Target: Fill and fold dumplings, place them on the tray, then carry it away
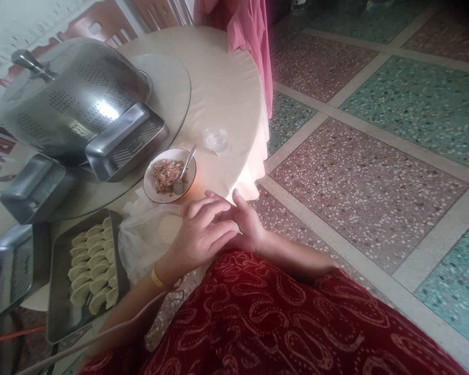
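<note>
My left hand (201, 232) and my right hand (247, 224) meet at the table's near edge, fingers pressed together around a small pale dumpling wrapper that is mostly hidden between them. Just beyond them stands a white bowl (156, 191) of minced filling with a metal spoon (184, 172) leaning in it. A round dough wrapper (169, 229) lies on a white plastic bag (140, 245) under my left wrist. To the left, a metal tray (58, 307) holds several folded dumplings (94, 265) in rows.
A large perforated steel lid (74, 94) and stacked steel trays (125, 143) sit on a glass turntable (172, 88) on the round cream-covered table (226, 94). A small clear cup (218, 139) stands near the edge. Pink cloth (246, 31) hangs beyond. Terrazzo floor (375, 156) lies to the right.
</note>
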The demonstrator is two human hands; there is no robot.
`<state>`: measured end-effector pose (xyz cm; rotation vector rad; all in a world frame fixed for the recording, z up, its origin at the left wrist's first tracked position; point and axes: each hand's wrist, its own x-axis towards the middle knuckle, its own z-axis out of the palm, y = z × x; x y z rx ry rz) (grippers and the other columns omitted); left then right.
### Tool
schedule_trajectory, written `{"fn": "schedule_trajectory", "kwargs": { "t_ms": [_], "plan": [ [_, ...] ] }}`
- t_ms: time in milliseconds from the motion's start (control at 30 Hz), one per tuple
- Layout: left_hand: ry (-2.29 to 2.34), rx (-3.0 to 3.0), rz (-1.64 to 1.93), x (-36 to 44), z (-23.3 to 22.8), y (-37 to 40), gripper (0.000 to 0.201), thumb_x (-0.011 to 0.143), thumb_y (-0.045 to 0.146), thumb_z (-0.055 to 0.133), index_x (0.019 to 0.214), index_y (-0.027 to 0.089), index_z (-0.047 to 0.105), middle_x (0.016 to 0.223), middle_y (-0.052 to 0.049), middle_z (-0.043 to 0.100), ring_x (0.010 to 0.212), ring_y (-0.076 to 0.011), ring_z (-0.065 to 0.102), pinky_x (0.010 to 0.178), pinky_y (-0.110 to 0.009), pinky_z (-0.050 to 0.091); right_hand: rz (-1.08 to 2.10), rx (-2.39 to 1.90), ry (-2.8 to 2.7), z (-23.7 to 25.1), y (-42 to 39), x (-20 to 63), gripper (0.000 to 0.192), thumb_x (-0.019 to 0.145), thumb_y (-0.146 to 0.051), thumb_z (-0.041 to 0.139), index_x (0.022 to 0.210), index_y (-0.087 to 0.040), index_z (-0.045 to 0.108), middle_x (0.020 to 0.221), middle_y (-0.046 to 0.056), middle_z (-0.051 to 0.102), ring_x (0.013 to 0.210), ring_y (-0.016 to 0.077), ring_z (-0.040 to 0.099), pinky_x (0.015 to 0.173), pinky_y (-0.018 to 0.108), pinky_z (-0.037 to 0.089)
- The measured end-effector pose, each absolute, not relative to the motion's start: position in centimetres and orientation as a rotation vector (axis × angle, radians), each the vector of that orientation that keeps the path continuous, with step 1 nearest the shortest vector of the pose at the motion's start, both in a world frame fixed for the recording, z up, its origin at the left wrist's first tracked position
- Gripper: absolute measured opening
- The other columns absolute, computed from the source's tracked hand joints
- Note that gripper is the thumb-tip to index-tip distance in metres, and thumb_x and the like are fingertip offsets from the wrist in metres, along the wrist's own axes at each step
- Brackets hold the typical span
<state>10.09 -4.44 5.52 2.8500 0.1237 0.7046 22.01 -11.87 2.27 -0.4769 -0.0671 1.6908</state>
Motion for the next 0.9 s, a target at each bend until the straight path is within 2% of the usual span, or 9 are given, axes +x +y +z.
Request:
{"fn": "schedule_trajectory", "kwargs": {
  "t_ms": [67, 167, 267, 333, 467, 567, 700, 800, 900],
  "plan": [
    [0.118, 2.846, 0.677, 10.2, 5.5, -4.6, 0.012, 0.092, 0.029, 0.059, 0.083, 0.028, 0.067, 0.116, 0.003, 0.061, 0.107, -0.0233, 0.054, 0.093, -0.040, 0.045, 1.680, -0.501, -0.072, 2.3, -11.8, 21.9, 0.070, 0.084, -0.074, 0.041, 0.126, -0.020, 0.052, 0.113, 0.011, 0.067, 0.103, 0.0255, 0.064, 0.079, 0.038, 0.057],
    [0.100, 2.862, 0.628, 10.4, 5.6, -4.8, 0.018, 0.093, 0.026, 0.055, 0.080, 0.026, 0.066, 0.117, 0.003, 0.061, 0.109, -0.0231, 0.054, 0.094, -0.039, 0.046, 1.667, -0.513, -0.073, 2.2, -11.9, 21.8, 0.070, 0.084, -0.074, 0.042, 0.126, -0.019, 0.053, 0.110, 0.011, 0.066, 0.101, 0.0243, 0.064, 0.081, 0.037, 0.056],
    [0.076, 2.869, 0.700, 10.3, 5.7, -4.8, 0.012, 0.093, 0.034, 0.058, 0.092, 0.026, 0.067, 0.117, 0.000, 0.062, 0.108, -0.0239, 0.055, 0.091, -0.039, 0.047, 1.679, -0.465, -0.051, 1.7, -12.1, 22.0, 0.065, 0.087, -0.070, 0.044, 0.126, -0.019, 0.053, 0.100, 0.008, 0.067, 0.083, 0.0184, 0.065, 0.070, 0.030, 0.055],
    [0.124, 2.864, 0.778, 10.0, 5.6, -4.8, 0.017, 0.092, 0.037, 0.061, 0.102, 0.024, 0.065, 0.114, -0.004, 0.063, 0.106, -0.0244, 0.056, 0.087, -0.040, 0.046, 1.677, -0.412, -0.015, 1.4, -12.3, 22.1, 0.060, 0.088, -0.067, 0.044, 0.126, -0.020, 0.053, 0.090, 0.004, 0.067, 0.068, 0.0136, 0.061, 0.062, 0.025, 0.052],
    [0.239, 2.823, 0.798, 9.2, 5.3, -5.0, 0.010, 0.090, 0.024, 0.065, 0.100, 0.023, 0.063, 0.106, -0.004, 0.066, 0.100, -0.0223, 0.057, 0.086, -0.040, 0.042, 1.659, -0.331, 0.007, 1.3, -12.6, 22.0, 0.057, 0.090, -0.067, 0.042, 0.124, -0.024, 0.055, 0.084, 0.001, 0.066, 0.054, 0.0094, 0.053, 0.053, 0.021, 0.048],
    [0.232, 2.822, 0.822, 9.0, 4.8, -5.4, 0.004, 0.089, 0.020, 0.064, 0.092, 0.023, 0.063, 0.104, -0.003, 0.066, 0.102, -0.0229, 0.055, 0.087, -0.040, 0.042, 1.638, -0.331, -0.015, 1.4, -12.7, 21.7, 0.057, 0.088, -0.068, 0.043, 0.121, -0.024, 0.057, 0.096, 0.003, 0.069, 0.058, 0.0102, 0.055, 0.050, 0.022, 0.047],
    [0.216, 2.880, 0.876, 9.0, 4.5, -5.8, 0.008, 0.091, 0.018, 0.059, 0.086, 0.022, 0.063, 0.104, -0.003, 0.065, 0.103, -0.0230, 0.051, 0.088, -0.039, 0.041, 1.600, -0.361, -0.040, 1.4, -12.7, 21.5, 0.057, 0.084, -0.070, 0.050, 0.120, -0.026, 0.057, 0.111, 0.006, 0.069, 0.076, 0.0146, 0.064, 0.057, 0.025, 0.052],
    [0.216, 2.900, 0.882, 8.8, 4.4, -5.9, 0.003, 0.091, 0.022, 0.062, 0.091, 0.022, 0.065, 0.105, -0.005, 0.065, 0.106, -0.0248, 0.050, 0.088, -0.040, 0.041, 1.582, -0.352, -0.056, 1.3, -12.8, 21.4, 0.056, 0.081, -0.068, 0.056, 0.119, -0.027, 0.058, 0.112, 0.006, 0.070, 0.083, 0.0162, 0.067, 0.064, 0.028, 0.056],
    [0.231, 2.904, 0.890, 8.8, 4.4, -5.9, 0.011, 0.089, 0.026, 0.066, 0.099, 0.022, 0.065, 0.103, -0.005, 0.066, 0.107, -0.0252, 0.051, 0.089, -0.040, 0.043, 1.569, -0.347, -0.064, 1.2, -12.8, 21.3, 0.056, 0.079, -0.067, 0.060, 0.117, -0.027, 0.059, 0.111, 0.005, 0.071, 0.085, 0.0174, 0.068, 0.070, 0.031, 0.057]
  ]
}}
